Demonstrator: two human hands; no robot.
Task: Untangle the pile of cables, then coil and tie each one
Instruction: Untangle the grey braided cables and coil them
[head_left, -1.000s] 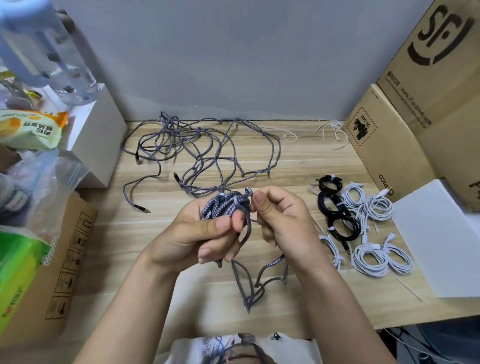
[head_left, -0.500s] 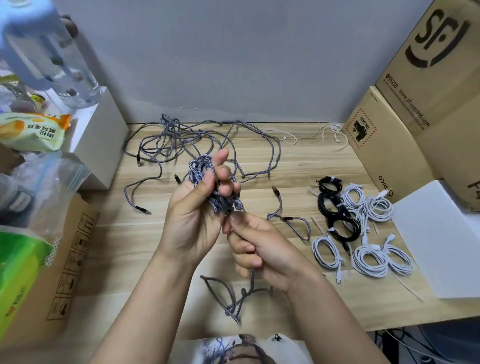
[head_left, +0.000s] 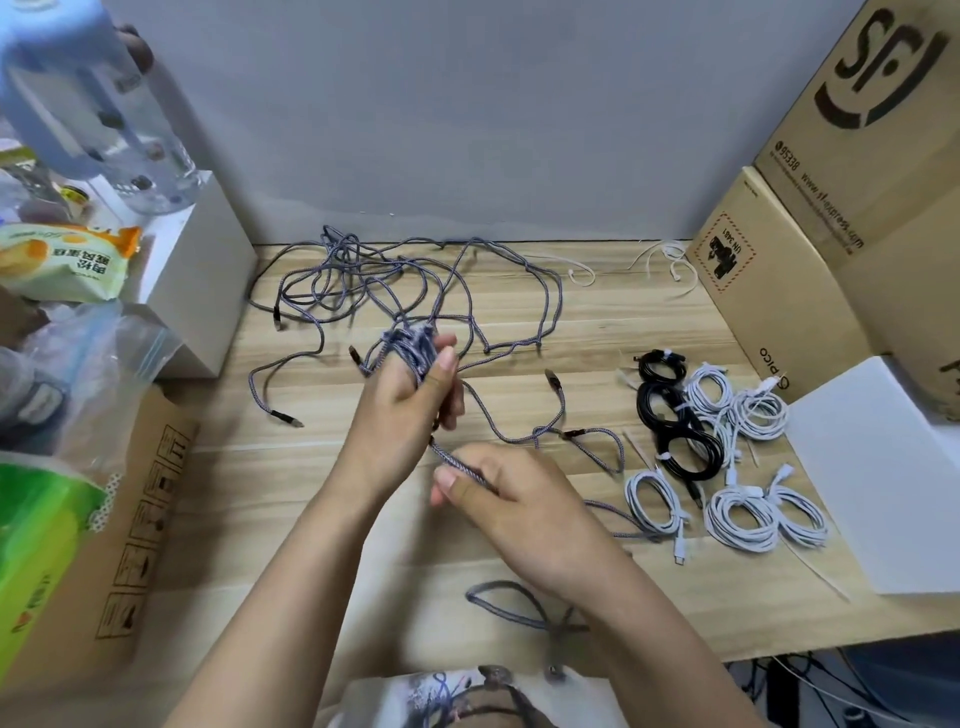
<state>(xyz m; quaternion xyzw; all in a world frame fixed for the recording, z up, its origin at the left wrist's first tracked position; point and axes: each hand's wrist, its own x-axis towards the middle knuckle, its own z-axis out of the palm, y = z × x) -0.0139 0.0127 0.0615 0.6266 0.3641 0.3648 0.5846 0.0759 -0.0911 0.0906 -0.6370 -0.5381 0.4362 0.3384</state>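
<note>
A tangle of grey braided cables sprawls over the back of the wooden table. My left hand is raised above the table's middle and grips a partly wound coil of grey braided cable around its fingers. My right hand sits lower and nearer, pinching the same cable's free strand, which runs up to the coil. A loose loop of the cable hangs near the front edge. Coiled and tied black cables and white cables lie at the right.
Cardboard boxes stand at the right, with a white box in front of them. Loose white ties lie at the back. On the left are a white box, a water bottle, snack bags and a cardboard box.
My left hand rose and moved back with the coil. My right hand dropped lower and drew the cable's free strand down and out to the right.
</note>
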